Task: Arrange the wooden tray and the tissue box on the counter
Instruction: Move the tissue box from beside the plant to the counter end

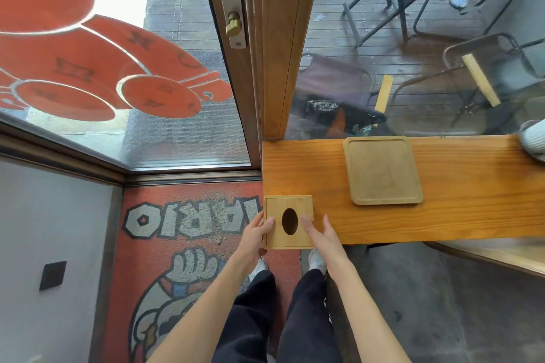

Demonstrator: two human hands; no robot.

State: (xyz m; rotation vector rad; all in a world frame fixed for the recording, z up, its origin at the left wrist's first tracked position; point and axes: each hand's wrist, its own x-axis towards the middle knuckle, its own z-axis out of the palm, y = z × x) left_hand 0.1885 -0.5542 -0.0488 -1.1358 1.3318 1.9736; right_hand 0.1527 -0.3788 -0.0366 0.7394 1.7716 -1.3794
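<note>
While both hands, left (256, 234) and right (320, 233), grip the box (289, 222) by its sides at the counter's (460, 215) near left corner, the tray (382, 170) lies flat further right, untouched.

Bright, even daylight pours through the glass door (165, 115) and window (413, 53), shadows soft, reflections hazing the window, wide-angle bending and slight blur toward the edges.

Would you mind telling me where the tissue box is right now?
In the head view, the tissue box is at the counter's near-left corner, held between the left hand and right hand, with the wooden tray farther back to its right.
</note>
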